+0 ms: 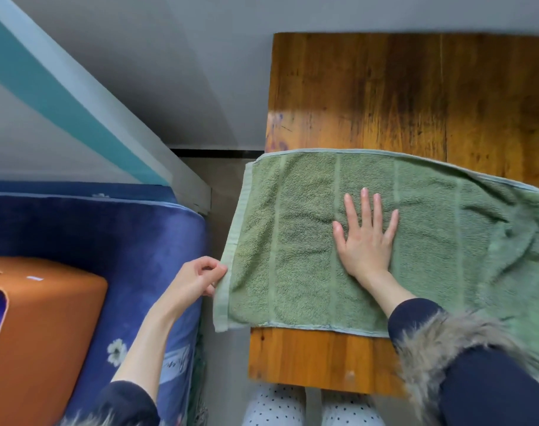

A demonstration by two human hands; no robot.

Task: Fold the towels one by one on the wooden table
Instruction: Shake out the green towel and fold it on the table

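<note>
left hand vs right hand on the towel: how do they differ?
The left hand pinches the green towel's left hem with curled fingers; the right hand lies flat, fingers spread. The left hand is off the wooden table's edge; the right hand presses mid-towel over it. Both touch the same towel.

Grey wall (169, 72), blue floral bedding (123, 241) left, orange box (47, 333).

Wooden table (400, 93): plank top, dark-streaked grain, far half bare. Green towel (292, 241) lies spread across its near half, left edge overhanging the table's left side, right part rumpled. Left: blue bed (108, 241) bearing an orange box (47, 327).
</note>
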